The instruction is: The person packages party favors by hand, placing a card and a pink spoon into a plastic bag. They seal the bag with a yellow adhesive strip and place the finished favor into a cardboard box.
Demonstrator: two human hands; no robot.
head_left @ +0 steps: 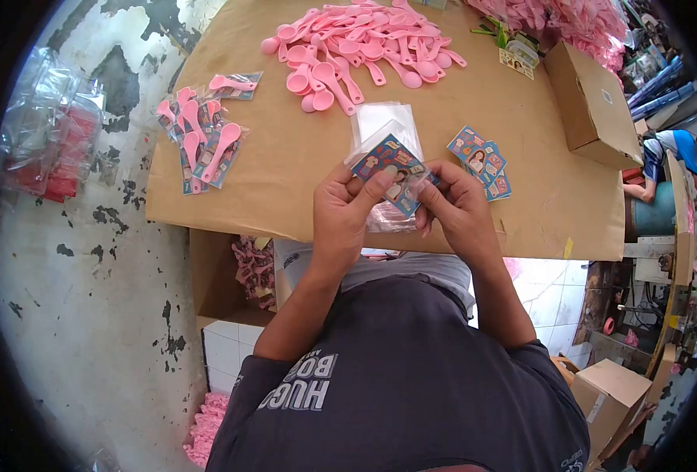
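A blue printed card (388,161) is held up over the table between my two hands. My left hand (350,200) pinches it, with the thumb lying across its front. At its lower right edge, the thumb and fingers of my right hand (460,206) are closed on the card, and a shiny clear film shows there. Under and behind the card lies a stack of clear plastic bags (399,118), partly hidden by the hands. Just right of my right hand, several matching cards (480,155) lie fanned on the table.
A heap of pink scoops (364,43) covers the back of the brown table (270,181). Packed scoops with cards (199,141) lie at the left. A cardboard box (596,110) stands on the right edge. Clear bags (49,126) hang on the wall. Another person (663,153) is at far right.
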